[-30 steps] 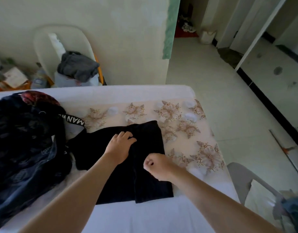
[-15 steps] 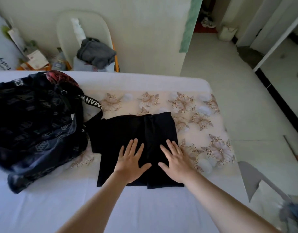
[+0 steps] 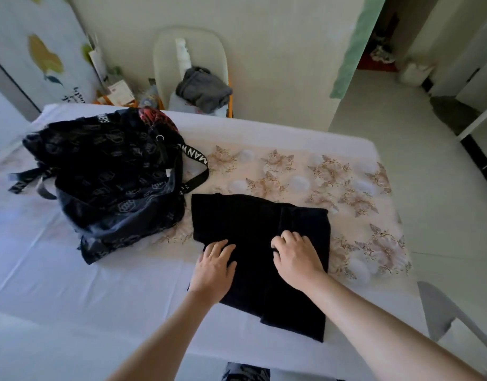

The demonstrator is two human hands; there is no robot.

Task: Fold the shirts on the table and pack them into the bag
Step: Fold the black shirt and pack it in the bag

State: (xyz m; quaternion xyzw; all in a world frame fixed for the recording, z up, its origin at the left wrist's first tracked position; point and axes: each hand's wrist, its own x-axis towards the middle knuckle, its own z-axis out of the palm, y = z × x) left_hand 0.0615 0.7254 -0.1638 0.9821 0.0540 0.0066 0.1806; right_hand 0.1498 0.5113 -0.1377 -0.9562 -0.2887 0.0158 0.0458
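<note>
Shirt status: black shirt (image 3: 250, 224) lies part-folded on the table (image 3: 72, 270), half on the floral cloth (image 3: 347, 182), just right of the bag (image 3: 107, 182). Side panels are turned in and there's a seam ridge down the mid-right.

Left hand (image 3: 213, 270) is on the near-left edge, fingers near straight, pressing flat, not gripping. Right hand (image 3: 297, 259) has its fingers curled into the fabric and knuckles up. Looks like it's pinching a fold, prob. to take the next one.

Risks, my read:
- Near-right corner sits close to the table's front edge. A pull toward the body could drag that end off and open the fold.
- Layers are loose. If it's lifted by the right-hand pinch only, the left panel likely drops out, so it needs both hands under it.
- Bag strap (image 3: 198, 160) loops just beside the far-left corner and could snag the shirt on the way in.
- Bag is slumped and I can't see the mouth properly. Stuffing it w/o holding it open would crumple the stack.

Text:
- Strap reads "MAN W…" in white on black, rest hidden.
- Second strap at the top of the bag shows a few letters, not legible.
- Bag fabric has a repeating hexagon logo, wording too small to read.
- Wall poster (image 3: 44, 56) has handwriting low down, unreadable.
- No print visible on the shirt.
</note>
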